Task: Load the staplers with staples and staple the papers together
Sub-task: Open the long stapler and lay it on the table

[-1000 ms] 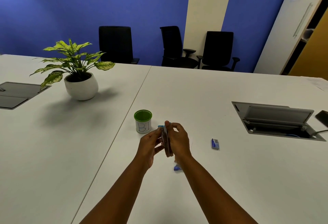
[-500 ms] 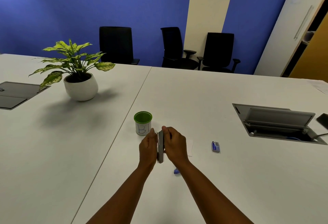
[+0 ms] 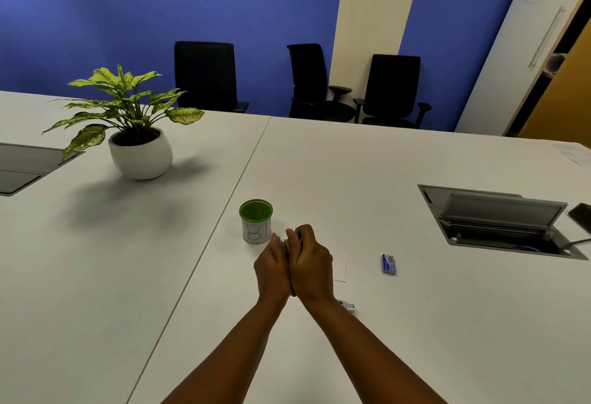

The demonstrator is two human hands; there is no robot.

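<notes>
Hands pressed side by side above a white conference table [image 3: 415, 323], left hand [image 3: 272, 271] and right hand [image 3: 311, 271] both curled round a small stapler [image 3: 289, 245] clamped between them. Stapler mostly hidden; a blue tip and bit of metal show at the fingertips, long axis running away from the person, roughly front-to-back, far end toward the cup. Sheet of white paper [image 3: 340, 266] lies flat on the table just beyond and right of the rt hand, partly covered by it. Small metal item [image 3: 347, 305], poss. staples, sits by the rt wrist; too small to tell. Blue staple box [image 3: 389, 264] lies well right of the hands. Green-rimmed cup [image 3: 256, 224] marked "B1" stands near, front-left of the hands. Potted plant [image 3: 137, 135] further left; open cable hatch [image 3: 502, 221] at right; three black chairs [image 3: 319, 84] by the blue wall.
</notes>
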